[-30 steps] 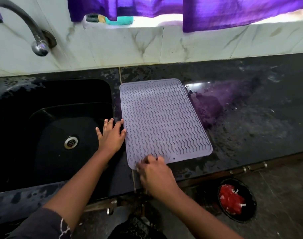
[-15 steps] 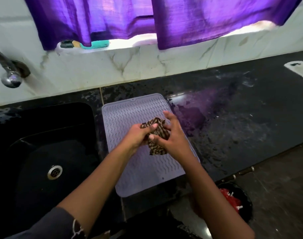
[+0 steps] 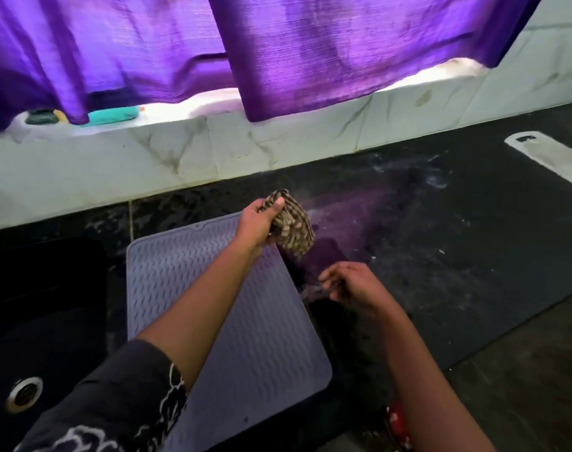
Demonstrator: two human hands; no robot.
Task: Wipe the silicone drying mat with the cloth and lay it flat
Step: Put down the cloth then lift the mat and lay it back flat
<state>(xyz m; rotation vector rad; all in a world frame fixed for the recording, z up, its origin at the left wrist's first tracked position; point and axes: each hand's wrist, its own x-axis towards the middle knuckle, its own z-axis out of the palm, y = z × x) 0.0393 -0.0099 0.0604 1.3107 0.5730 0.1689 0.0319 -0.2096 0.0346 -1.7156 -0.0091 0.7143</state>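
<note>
Left hand (image 3: 256, 223) is up at the mat's far right corner, fingers clenched round the bunched striped cloth (image 3: 291, 228), thumb pressed on top of the wad. Most of the cloth hangs out past the fingers toward the right hand's side, over the dark counter (image 3: 441, 256) rather than over the mat (image 3: 245, 321). Whether the cloth touches anything, hard to say from here.

Right hand (image 3: 349, 283) sits nearer the body, just off the mat's right edge, fingers curled and half loose. It may be pinching something small at that edge, but it's blurred and I cannot tell if it grips anything.

The mat lies flat under the left forearm, ridged face up, its near edge running out over the counter's front edge. To the left arm's outer side sits the black sink (image 3: 49, 321), drain (image 3: 25, 393) low in view. Beyond the hands, the purple curtain (image 3: 310, 53) hangs over the sill.

Now the risks. That overhanging near edge: press a stroke toward the body and the mat could tip or slide off the front, as I judge it. The counter by the right hand looks wet and smeared, so a cloth dragged there first would carry grime back onto the mat. And with nothing pinning the mat, a firm wipe may skate it toward the sink.
</note>
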